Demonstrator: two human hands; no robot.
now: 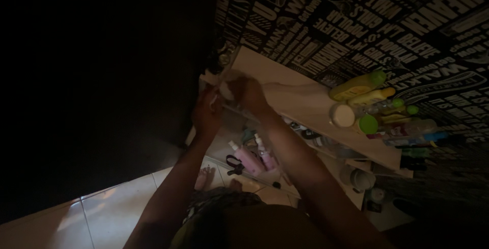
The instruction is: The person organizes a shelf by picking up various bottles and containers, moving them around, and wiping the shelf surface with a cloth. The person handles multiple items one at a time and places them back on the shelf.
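Observation:
The scene is dim. My left hand (206, 110) and my right hand (249, 95) meet at the near end of a pale wooden shelf (300, 101). Between them is a small pale object (228, 90), perhaps a cloth or a little container; its kind is too dark to tell. My right hand covers it from above with curled fingers. My left hand touches it from below. A dark small thing (214, 65) sits just beyond my hands at the shelf's end.
Yellow-green bottles (356, 86), a white-capped jar (343, 115) and several tubes crowd the shelf's far end. Pink spray bottles (249, 157) stand on a lower shelf. A patterned black-and-white wall (387, 19) is behind. Pale floor tiles (112, 208) and my bare feet lie below.

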